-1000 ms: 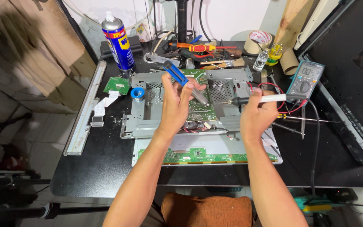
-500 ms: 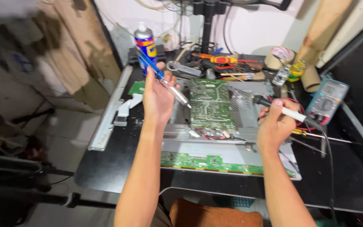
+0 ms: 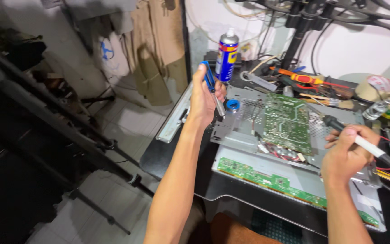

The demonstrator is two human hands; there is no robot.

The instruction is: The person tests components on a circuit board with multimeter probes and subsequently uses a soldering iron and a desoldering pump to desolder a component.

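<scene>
My left hand [image 3: 205,94] is raised over the table's left edge and grips a blue-handled tool with a silver tip [image 3: 212,86]. My right hand [image 3: 347,152] holds a soldering iron [image 3: 339,127] with a white handle, its dark tip pointing at the right edge of a green circuit board [image 3: 286,121]. That board sits on a perforated grey metal chassis [image 3: 244,131]. A long narrow green board [image 3: 271,181] lies along the chassis's near edge.
A blue and yellow spray can [image 3: 226,55] stands at the back left beside a small blue solder spool [image 3: 233,105]. Screwdrivers and pliers [image 3: 304,80], a tape roll [image 3: 379,86] and small bottles [image 3: 387,108] line the back. A black tripod [image 3: 91,140] stands on the floor at left.
The view has swung left and closer. My left hand lifted the blue tool up and away to the left of the board. My right hand stays beside the board with the iron.
</scene>
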